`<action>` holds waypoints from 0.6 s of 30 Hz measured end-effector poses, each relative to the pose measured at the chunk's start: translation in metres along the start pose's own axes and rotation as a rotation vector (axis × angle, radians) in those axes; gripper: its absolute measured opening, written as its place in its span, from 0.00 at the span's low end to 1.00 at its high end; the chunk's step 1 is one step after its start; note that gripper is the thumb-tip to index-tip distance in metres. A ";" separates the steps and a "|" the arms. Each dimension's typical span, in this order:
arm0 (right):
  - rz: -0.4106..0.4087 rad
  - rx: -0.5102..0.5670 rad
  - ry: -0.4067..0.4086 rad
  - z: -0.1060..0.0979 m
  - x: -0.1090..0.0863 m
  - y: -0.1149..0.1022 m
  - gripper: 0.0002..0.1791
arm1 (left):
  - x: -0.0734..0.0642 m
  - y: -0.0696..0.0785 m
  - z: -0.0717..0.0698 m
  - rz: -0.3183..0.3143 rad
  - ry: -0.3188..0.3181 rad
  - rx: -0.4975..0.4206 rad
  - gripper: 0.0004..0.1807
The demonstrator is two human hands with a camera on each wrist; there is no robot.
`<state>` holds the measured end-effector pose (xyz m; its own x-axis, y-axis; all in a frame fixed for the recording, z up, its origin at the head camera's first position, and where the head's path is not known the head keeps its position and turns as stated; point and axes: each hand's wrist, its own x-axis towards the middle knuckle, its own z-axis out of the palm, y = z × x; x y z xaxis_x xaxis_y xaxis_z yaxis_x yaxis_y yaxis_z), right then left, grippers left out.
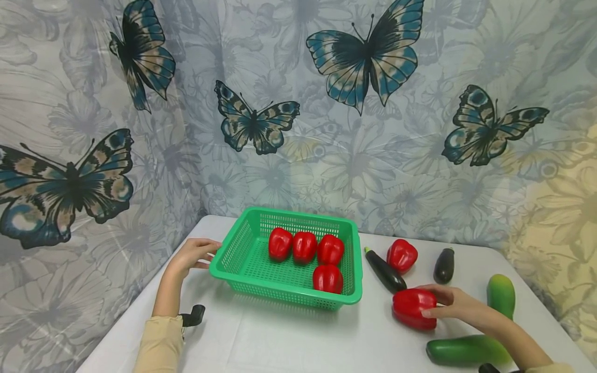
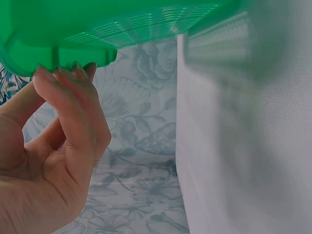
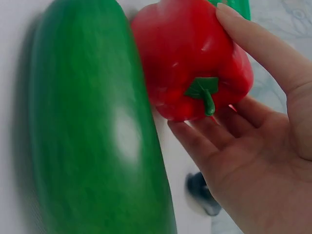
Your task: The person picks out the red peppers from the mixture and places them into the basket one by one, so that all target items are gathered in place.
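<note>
A green plastic basket [image 1: 275,295] stands on the white table with several red bell peppers [image 1: 304,247] in its back and right parts. My left hand [image 1: 193,254] is at the basket's left rim, its fingertips touching the rim [image 2: 29,58] from outside with the fingers loosely bent. Right of the basket, my right hand [image 1: 448,303] grips a red bell pepper [image 1: 414,309], thumb on one side and fingers on the other. The right wrist view shows its green stem [image 3: 208,100] facing the palm. Whether this pepper touches the table cannot be told.
A long eggplant [image 1: 384,270] lies between the basket and another red bell pepper [image 1: 402,256]. Behind the right hand is a shorter eggplant [image 1: 444,266]. Near the right forearm lie a green cucumber [image 1: 466,350] and a rounded green-yellow vegetable [image 1: 501,295]. Butterfly-patterned cloth [image 1: 326,181] hangs behind the table.
</note>
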<state>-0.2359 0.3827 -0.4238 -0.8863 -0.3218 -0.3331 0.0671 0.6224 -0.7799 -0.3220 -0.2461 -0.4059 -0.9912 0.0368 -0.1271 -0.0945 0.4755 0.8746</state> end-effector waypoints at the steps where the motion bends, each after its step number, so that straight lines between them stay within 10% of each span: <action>1: 0.010 -0.005 0.005 -0.002 -0.001 0.000 0.37 | 0.000 0.000 0.000 0.000 0.000 -0.001 0.25; 18: 0.123 -0.073 0.185 -0.015 -0.006 0.002 0.45 | -0.003 0.003 -0.001 0.009 -0.013 -0.007 0.24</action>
<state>-0.2368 0.3964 -0.4157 -0.9427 -0.1084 -0.3156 0.1525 0.7013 -0.6963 -0.3192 -0.2459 -0.4025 -0.9907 0.0522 -0.1254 -0.0865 0.4691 0.8789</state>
